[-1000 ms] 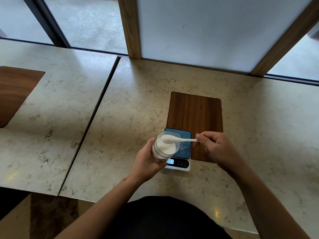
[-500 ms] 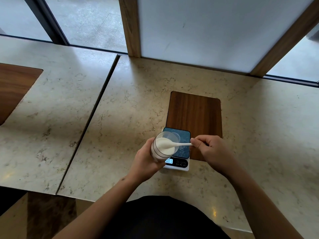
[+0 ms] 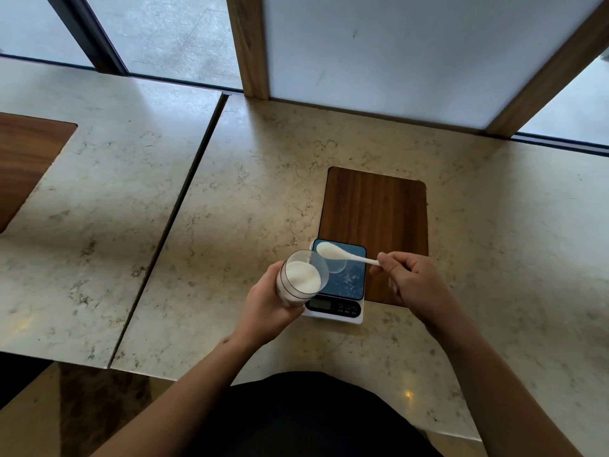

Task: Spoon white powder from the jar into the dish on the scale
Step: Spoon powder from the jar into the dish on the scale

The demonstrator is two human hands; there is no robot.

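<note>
- Spoon (image 3: 333, 251) now lifted clear of jar (image 3: 301, 279), heaped with powder — right hand (image 3: 407, 280) fingers pinching handle.
- Left hand (image 3: 268, 306) fingers wrapped round jar.
- Next — tipping over dish (image 3: 337, 265) on scale (image 3: 339, 285).

White powder (image 3: 301, 276) is seen in a clear jar (image 3: 298, 281) ringed by a thin dark line. The spoon (image 3: 342, 253) is white. A dark blue, glossy plate is carried on the white scale (image 3: 339, 293), whose display strip is black. The countertop (image 3: 230, 206) is beige marble, veined and speckled brown. The inlaid panel (image 3: 375, 212) is dark walnut, vertically grained.
</note>
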